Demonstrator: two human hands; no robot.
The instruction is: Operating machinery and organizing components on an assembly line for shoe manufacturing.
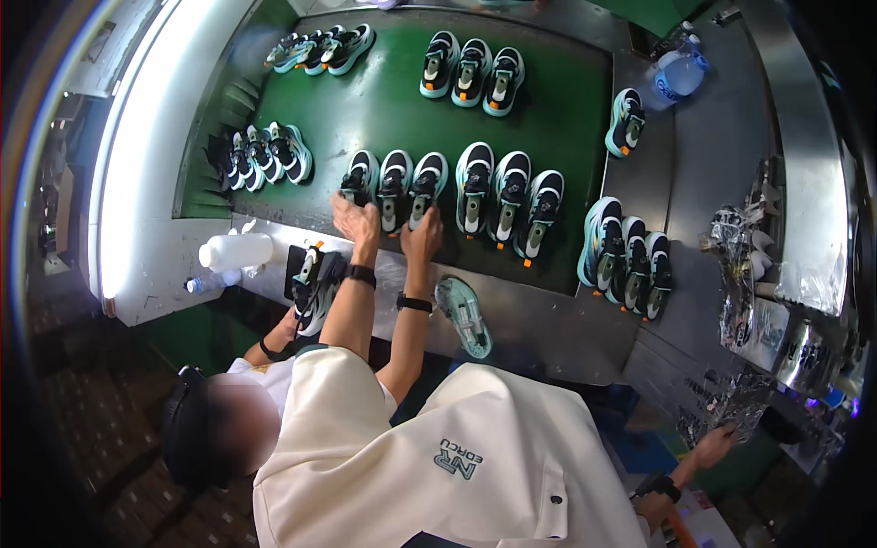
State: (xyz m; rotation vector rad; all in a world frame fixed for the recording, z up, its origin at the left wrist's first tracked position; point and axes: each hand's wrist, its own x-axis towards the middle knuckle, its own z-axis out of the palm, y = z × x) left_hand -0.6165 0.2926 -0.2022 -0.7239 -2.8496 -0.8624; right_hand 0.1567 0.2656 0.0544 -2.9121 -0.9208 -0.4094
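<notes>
My left hand [357, 219] reaches over the front edge of the green table. Its fingers are closed round the near end of a black-and-teal sneaker [363, 172], the leftmost of three standing side by side. Low on the right, my right hand [714, 447] grips the lower edge of a crinkled, shiny dark plastic sheet [735, 402]. Beside my left arm, a co-worker's hand [420, 237] touches the sneaker [427, 183] at the right of that same group. The co-worker's other hand [293, 320] is at another sneaker [315, 285], held near the table's edge.
More sneakers [471, 73] stand in groups on the green table [384, 114]. A translucent teal sole [464, 315] lies on the metal ledge. White bottle [236, 250] at left; large clear bottle [679, 75] at far right. More crinkled plastic [731, 265] hangs beside metal equipment.
</notes>
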